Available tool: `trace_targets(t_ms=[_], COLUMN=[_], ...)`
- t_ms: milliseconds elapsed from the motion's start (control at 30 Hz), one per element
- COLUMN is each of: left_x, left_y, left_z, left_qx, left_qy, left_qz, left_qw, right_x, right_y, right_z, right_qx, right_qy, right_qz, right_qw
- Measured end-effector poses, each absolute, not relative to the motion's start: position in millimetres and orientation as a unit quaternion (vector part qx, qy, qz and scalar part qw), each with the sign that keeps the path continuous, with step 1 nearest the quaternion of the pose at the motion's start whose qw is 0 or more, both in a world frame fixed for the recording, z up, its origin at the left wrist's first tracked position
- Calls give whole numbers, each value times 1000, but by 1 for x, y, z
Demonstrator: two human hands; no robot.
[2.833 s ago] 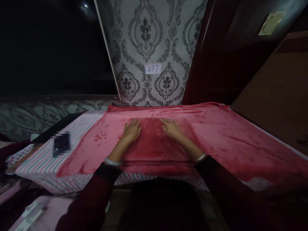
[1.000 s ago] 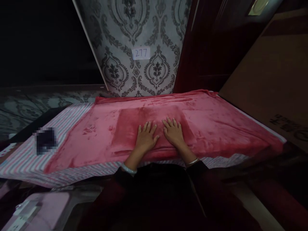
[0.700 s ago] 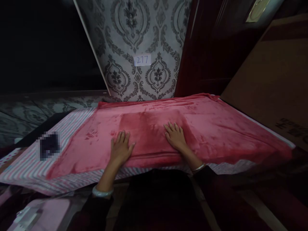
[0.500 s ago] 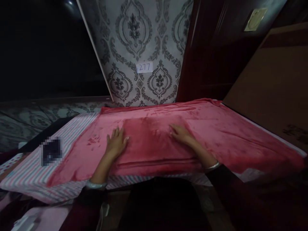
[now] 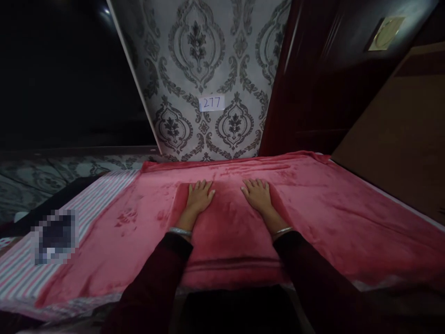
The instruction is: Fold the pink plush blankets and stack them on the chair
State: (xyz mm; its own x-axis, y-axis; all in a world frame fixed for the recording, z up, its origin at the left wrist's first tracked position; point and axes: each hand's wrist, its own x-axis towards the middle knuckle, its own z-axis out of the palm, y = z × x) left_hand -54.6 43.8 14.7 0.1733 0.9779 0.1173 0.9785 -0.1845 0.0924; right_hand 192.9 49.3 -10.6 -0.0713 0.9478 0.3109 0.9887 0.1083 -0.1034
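A folded red plush cloth [image 5: 227,227] lies in front of me on a wider pinkish-red plush blanket [image 5: 135,236]. Near its far left corner, my left hand [image 5: 199,197] rests flat with the fingers spread. My right hand [image 5: 257,195] lies flat near the far right corner, its fingers also stretched out. Both palms face down on the folded cloth, and neither hand grips anything. Dark fold lines run across the cloth's near end.
Under the blanket, a striped sheet [image 5: 100,190] shows at the left, with a blurred-out dark object [image 5: 57,236] on it. Behind stands a patterned wall [image 5: 205,60] bearing a paper marked 277 [image 5: 212,103]. A large brown panel [image 5: 399,139] borders the right side.
Both hands have moved onto the far part of the folded cloth; the left came in from beside its left edge. The right now lies flatter. The camera view has shifted slightly.
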Motion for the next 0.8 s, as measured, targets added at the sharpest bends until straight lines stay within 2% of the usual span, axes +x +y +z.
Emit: trace_targets(t_ms=[233,400,567,700,800], left_x=[-69,-92,-109,-124,-139], left_y=[48,46,22,-6,-26], left_z=[25,27,23,15,4], left_qx=[-721,-673,-675,-690,-693], left_qy=[-690,-738,-735,-722,-717], left_qz=[-53,-51,-63,-57,-76], left_qw=[18,-11,-6,4,3], right_x=[195,210,238,265,285], right_y=[53,46,29,12,-8], right_z=[-3,4,-7,-26,-40], right_qx=[-688,-751,-753,-719,-676], right_qy=[-706,-644,-639,-664,-683], right_qz=[-44,23,55,94,138], right_qw=[165,142,147,181,239])
